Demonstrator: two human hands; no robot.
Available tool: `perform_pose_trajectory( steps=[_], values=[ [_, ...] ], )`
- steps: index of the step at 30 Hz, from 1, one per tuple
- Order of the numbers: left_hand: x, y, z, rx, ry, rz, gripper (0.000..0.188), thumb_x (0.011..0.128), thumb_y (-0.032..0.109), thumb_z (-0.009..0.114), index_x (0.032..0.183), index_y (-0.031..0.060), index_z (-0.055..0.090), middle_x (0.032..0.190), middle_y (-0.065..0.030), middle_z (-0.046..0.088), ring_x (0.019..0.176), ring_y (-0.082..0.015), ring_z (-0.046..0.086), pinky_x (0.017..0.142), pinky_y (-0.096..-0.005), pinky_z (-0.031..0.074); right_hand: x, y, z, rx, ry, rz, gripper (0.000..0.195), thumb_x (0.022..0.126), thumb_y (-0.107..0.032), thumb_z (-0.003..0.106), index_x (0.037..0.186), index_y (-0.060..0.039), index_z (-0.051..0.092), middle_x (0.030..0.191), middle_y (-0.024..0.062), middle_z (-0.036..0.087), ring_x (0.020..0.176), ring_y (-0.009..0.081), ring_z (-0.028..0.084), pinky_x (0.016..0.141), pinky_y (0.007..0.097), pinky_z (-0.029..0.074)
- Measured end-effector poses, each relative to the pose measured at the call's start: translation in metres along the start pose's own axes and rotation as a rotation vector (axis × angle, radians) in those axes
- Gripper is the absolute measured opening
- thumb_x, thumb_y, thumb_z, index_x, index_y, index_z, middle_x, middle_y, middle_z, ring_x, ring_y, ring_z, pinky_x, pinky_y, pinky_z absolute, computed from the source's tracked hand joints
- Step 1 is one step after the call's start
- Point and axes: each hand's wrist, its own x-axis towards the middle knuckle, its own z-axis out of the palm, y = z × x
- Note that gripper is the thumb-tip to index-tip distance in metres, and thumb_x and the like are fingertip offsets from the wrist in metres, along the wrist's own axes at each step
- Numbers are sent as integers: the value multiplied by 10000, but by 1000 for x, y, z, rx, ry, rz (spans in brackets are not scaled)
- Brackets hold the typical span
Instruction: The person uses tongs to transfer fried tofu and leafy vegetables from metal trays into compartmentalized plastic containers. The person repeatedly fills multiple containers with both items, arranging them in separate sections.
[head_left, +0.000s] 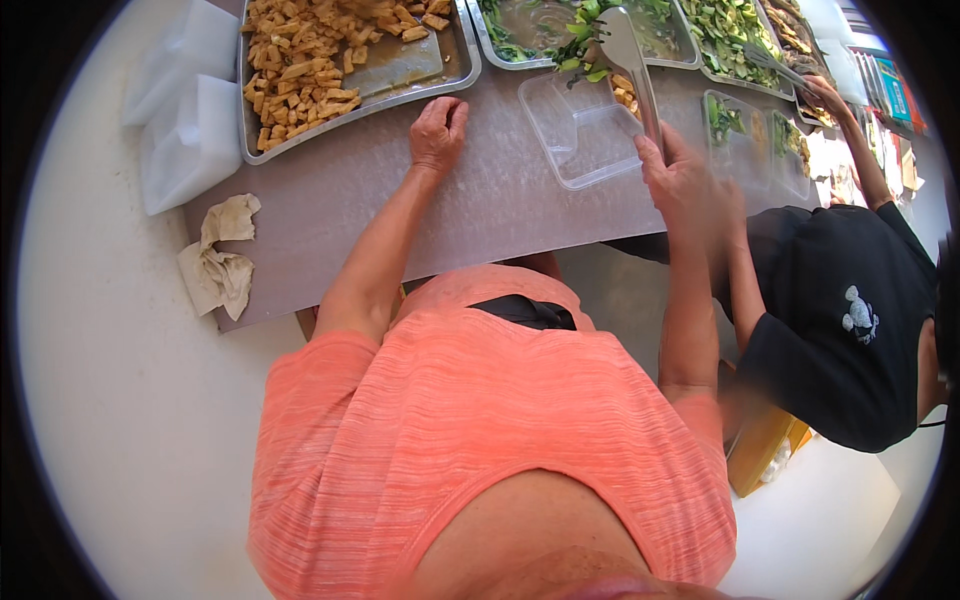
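Note:
My right hand (671, 176) grips a pair of metal serving tongs (637, 67). At the far end of the tongs is a clump of dark leafy greens (581, 46), over the near edge of a metal tray (517, 66) of greens in liquid. Below the greens lies a clear plastic compartment container (581, 180) with brown tofu-like pieces (624, 96) in its far right part. My left hand (441, 133) rests on the table, its fingers curled in and nothing visible in them. Just beyond it is a metal tray (360, 124) of browned tofu-like pieces (300, 82).
Stacked white containers (187, 142) and a crumpled cloth (221, 255) sit at left. At right, a person in a black shirt (832, 322) holds a utensil (776, 64) over a tray of sliced green vegetables (731, 37). Two partly filled containers (739, 150) lie between us.

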Motion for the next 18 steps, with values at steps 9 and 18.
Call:
perform_pose_trajectory(
  steps=[9,18],
  values=[
    [1,-2,2,-3,-35,-37,126,861,211,644,869,87,624,796,-96,639,716,-272,635,636,-364,507,-63,38,43,-714,-184,-132,373,806,-214,677,1094,-39,519,821,161,613,713,368,643,606,451,525],
    [1,-5,4,-10,-46,-54,119,862,208,645,868,91,623,799,-94,641,721,-272,635,639,-363,509,-49,10,23,-800,-207,-175,296,810,-225,682,980,-53,511,806,157,616,708,363,647,579,440,528]
  ],
)
